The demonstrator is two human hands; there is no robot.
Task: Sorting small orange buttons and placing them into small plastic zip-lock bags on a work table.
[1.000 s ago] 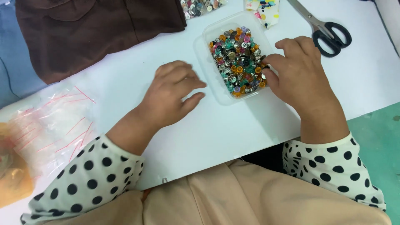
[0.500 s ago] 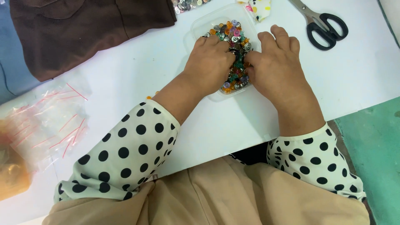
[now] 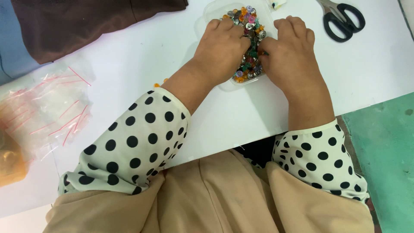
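Note:
A clear plastic tray [image 3: 211, 9] stands on the white table [image 3: 142, 60], filled with several small colourful and silvery buttons [image 3: 249, 19]. My left hand [image 3: 222, 47] lies over the tray's left half, fingers bent down into the buttons. Against the tray's right side rests my right hand [image 3: 288, 51], its fingertips among the buttons too. The two hands nearly touch at the middle of the tray. What the fingertips pinch is hidden. Both wrists wear white sleeves with black dots.
Black-handled scissors [image 3: 343, 19] lie at the top right. A dark brown cloth [image 3: 86, 21] covers the top left. A pile of small clear zip bags [image 3: 45, 108] with red strips sits at the left, an orange bag [image 3: 8, 164] below it. The table edge runs by a green floor [image 3: 384, 151].
My left hand has moved from the bare table beside the tray into the buttons. My right hand stayed at the tray's right side. The camera view shifted slightly downward.

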